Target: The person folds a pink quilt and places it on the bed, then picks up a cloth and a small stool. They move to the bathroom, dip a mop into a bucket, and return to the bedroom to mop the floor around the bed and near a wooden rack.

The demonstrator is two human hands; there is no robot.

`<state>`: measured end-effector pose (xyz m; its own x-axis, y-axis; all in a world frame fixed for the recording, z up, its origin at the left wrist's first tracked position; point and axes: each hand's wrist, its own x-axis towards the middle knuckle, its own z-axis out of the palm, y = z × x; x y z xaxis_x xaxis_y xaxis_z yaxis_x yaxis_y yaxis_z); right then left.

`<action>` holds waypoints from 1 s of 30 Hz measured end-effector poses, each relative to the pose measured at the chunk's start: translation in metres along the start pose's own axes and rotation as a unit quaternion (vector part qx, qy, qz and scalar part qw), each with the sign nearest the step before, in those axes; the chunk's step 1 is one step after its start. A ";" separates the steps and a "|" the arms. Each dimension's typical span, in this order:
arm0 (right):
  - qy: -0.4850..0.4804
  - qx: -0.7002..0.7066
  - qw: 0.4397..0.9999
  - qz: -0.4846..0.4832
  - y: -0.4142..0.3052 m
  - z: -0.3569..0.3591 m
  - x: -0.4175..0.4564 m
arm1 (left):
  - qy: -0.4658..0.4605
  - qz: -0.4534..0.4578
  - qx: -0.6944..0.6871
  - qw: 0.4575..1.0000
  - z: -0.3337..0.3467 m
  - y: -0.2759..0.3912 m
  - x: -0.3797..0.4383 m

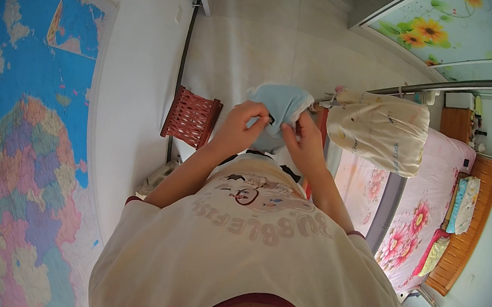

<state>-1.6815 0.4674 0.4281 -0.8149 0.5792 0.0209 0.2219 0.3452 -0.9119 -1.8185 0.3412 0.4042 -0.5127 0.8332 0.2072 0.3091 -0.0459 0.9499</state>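
Observation:
A light blue cloth garment with a white frilly edge (279, 100) is stretched between my two hands in front of my body. My left hand (248, 124) pinches its left side, where a small black piece shows at the fingertips. With thumb and fingers, my right hand (302, 141) grips the right side near the white edge. The lower part of the cloth hangs beyond my hands, over my shirt's hem, and its exact shape is partly hidden by them.
A red woven stool or rack (192, 117) stands by the left wall, which bears a large map (33, 142). At right, a cream printed cloth (379, 132) hangs from a metal rail (457, 84). Beyond it is a bed with a pink floral sheet (418, 202).

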 end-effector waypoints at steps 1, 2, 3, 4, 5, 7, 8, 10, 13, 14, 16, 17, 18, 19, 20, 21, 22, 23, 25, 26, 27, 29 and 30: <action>0.021 0.016 0.999 0.034 -0.007 0.000 -0.003 | 0.003 -0.017 -0.008 1.000 -0.003 -0.003 -0.001; 0.042 0.032 0.996 0.069 -0.012 -0.001 -0.004 | 0.005 -0.034 -0.015 0.999 -0.007 -0.006 -0.001; 0.049 0.022 0.998 0.045 -0.015 -0.001 -0.005 | 0.007 -0.051 -0.023 0.998 -0.011 -0.008 -0.003; 0.057 0.012 0.998 0.021 -0.017 -0.001 -0.005 | -0.012 -0.067 -0.017 0.998 -0.013 -0.009 -0.003; 0.064 0.002 0.998 -0.003 -0.019 -0.001 -0.006 | -0.030 -0.082 -0.010 0.996 -0.015 -0.008 -0.003; 0.064 0.005 0.998 -0.003 -0.023 0.000 -0.007 | -0.050 -0.098 0.019 0.994 -0.020 -0.011 -0.002; 0.064 0.006 0.998 -0.003 -0.024 0.000 -0.008 | -0.052 -0.101 0.041 0.993 -0.023 -0.016 -0.002; 0.100 0.036 0.994 -0.018 -0.026 -0.005 -0.007 | -0.045 -0.115 0.069 0.990 -0.031 -0.027 -0.002; 0.136 0.088 0.986 -0.032 -0.027 -0.020 -0.006 | -0.020 -0.139 0.077 0.987 -0.042 -0.051 -0.008; 0.144 0.106 0.983 -0.035 -0.028 -0.026 -0.006 | -0.010 -0.138 0.074 0.988 -0.045 -0.063 -0.012; 0.129 0.098 0.985 -0.052 -0.037 -0.040 -0.006 | 0.013 -0.098 0.091 0.991 -0.050 -0.089 -0.017; 0.120 0.095 0.986 -0.062 -0.043 -0.045 -0.006 | 0.028 -0.058 0.112 0.992 -0.054 -0.101 -0.020; 0.116 0.097 0.987 -0.061 -0.049 -0.049 -0.008 | 0.043 -0.018 0.134 0.990 -0.057 -0.106 -0.022; 0.112 0.095 0.986 -0.076 -0.050 -0.053 -0.009 | 0.057 -0.024 0.137 0.989 -0.058 -0.111 -0.025; 0.108 0.094 0.985 -0.092 -0.050 -0.058 -0.011 | 0.072 -0.031 0.141 0.987 -0.060 -0.115 -0.028; 0.105 0.091 0.984 -0.107 -0.051 -0.062 -0.012 | 0.086 -0.038 0.143 0.985 -0.061 -0.118 -0.030; 0.119 0.092 0.982 -0.116 -0.055 -0.064 -0.013 | 0.096 -0.036 0.163 0.981 -0.063 -0.121 -0.033; 0.134 0.096 0.978 -0.130 -0.056 -0.067 -0.013 | 0.107 -0.034 0.184 0.977 -0.066 -0.124 -0.035; 0.167 0.102 0.968 -0.157 -0.059 -0.072 -0.014 | 0.112 -0.047 0.222 0.967 -0.072 -0.137 -0.041; 0.185 0.116 0.962 -0.164 -0.063 -0.072 -0.011 | 0.110 -0.064 0.245 0.961 -0.079 -0.150 -0.046; 0.192 0.107 0.962 -0.165 -0.065 -0.073 -0.008 | 0.106 -0.079 0.263 0.956 -0.083 -0.164 -0.051; 0.204 0.093 0.960 -0.166 -0.067 -0.073 0.002 | 0.116 -0.148 0.236 0.953 -0.091 -0.199 -0.066; 0.182 0.100 0.968 -0.144 -0.070 -0.068 0.006 | 0.120 -0.182 0.222 0.950 -0.093 -0.199 -0.067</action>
<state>-1.6657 0.4965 0.5200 -0.5775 0.7145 0.3949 -0.1239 0.4014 -0.9075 -1.9203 0.2436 0.2235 -0.8023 0.5966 -0.0181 0.3567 0.5035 0.7870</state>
